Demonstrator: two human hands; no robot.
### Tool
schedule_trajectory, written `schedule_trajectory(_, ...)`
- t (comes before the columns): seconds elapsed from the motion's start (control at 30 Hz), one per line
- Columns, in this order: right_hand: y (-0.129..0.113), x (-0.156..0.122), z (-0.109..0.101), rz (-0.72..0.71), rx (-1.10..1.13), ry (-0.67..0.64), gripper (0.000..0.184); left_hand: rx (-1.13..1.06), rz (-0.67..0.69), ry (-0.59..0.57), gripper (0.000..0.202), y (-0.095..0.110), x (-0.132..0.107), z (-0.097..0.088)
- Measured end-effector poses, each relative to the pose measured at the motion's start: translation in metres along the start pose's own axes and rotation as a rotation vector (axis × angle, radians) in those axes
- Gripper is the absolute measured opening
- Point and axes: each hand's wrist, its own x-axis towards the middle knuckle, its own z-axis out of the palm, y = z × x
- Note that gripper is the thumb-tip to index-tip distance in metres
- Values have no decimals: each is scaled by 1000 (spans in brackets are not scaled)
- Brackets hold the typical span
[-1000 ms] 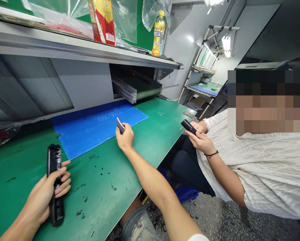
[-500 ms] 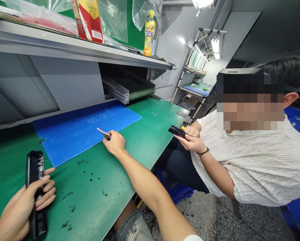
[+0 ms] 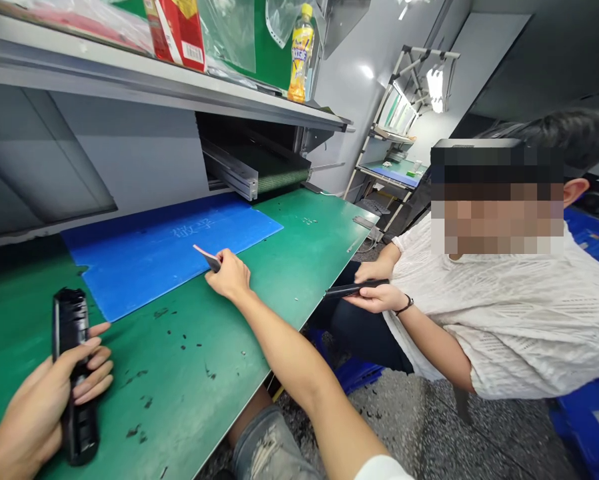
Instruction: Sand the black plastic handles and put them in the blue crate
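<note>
On the left part of the green table (image 3: 289, 280), the left hand (image 3: 47, 403) is clamped around a long black part (image 3: 70, 327), with the thumb lying across it and the index finger stretched outward, near to the close left corner of the blue sheet (image 3: 149, 260). I judge that the work is under way and not finished: the black part is already taken in the hand, its hollow side is uncovered, and the things in the two hands are well apart from each other. How much is left, I cannot tell. The black part looks narrow and glossy, with a rounded lower end, an uneven upper end, and bright reflections along one inner wall; the smaller details inside are too dark to read. Between it and the slanting edge of the table, where the person sits, small black scraps (image 3: 134, 431) lie loosely. More to the right, at the close edge of the blue sheet, the right hand (image 3: 232, 275) has its thumb and fingers together on a thin flat piece (image 3: 207, 257), which is grey with a pinkish edge. Whether this piece touches the sheet, I cannot tell. At the far right, beyond the slanting edge of the table, a co-worker in a white top (image 3: 509, 320) holds another dark long part (image 3: 349, 291) in both hands.
</note>
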Motion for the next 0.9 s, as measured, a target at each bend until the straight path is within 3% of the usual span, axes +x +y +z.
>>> schedule_trajectory(0.27,-6,-1,-20,-40,58,129,24,10,45,-97,44,-7,10,-14)
schedule_trajectory(0.53,9,-1,1,55,-9,-44,27,-11,79,-159,34,-14,20,-28)
schedule_trajectory(0.67,8,0,3,57,-49,-64,27,3,59,-151,40,-13,18,-25)
schedule_trajectory(0.77,6,0,1,27,-59,-70,26,-2,60,-117,32,-14,18,-24)
schedule_trajectory(0.9,2,0,-7,-40,-47,-12,23,-16,68,-151,32,-16,21,-28)
